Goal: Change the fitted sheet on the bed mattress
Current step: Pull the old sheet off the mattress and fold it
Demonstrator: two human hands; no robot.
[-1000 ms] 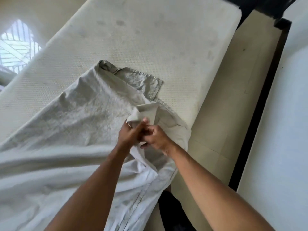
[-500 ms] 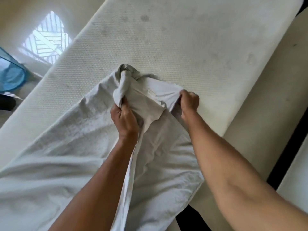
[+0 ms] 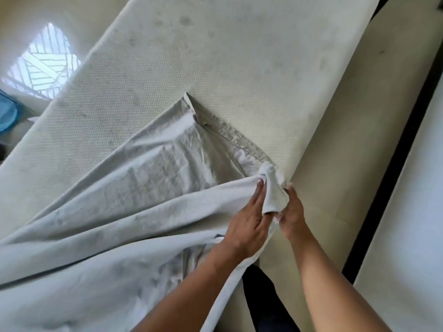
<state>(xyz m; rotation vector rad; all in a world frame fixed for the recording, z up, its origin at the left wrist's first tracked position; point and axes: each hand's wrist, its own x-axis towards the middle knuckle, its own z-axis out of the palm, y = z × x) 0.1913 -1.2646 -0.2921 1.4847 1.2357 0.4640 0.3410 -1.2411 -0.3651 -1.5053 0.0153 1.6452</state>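
while left hand (image 3: 248, 224) presses sheet (image 3: 143, 188) flat, right hand (image 3: 292, 212) pinches it.

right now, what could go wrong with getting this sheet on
Only a small bunched fold of the sheet sits between the left hand and right hand at the mattress edge, so it may slip free. Most of the fabric lies slack and creased across the bed, so it could go on crooked.
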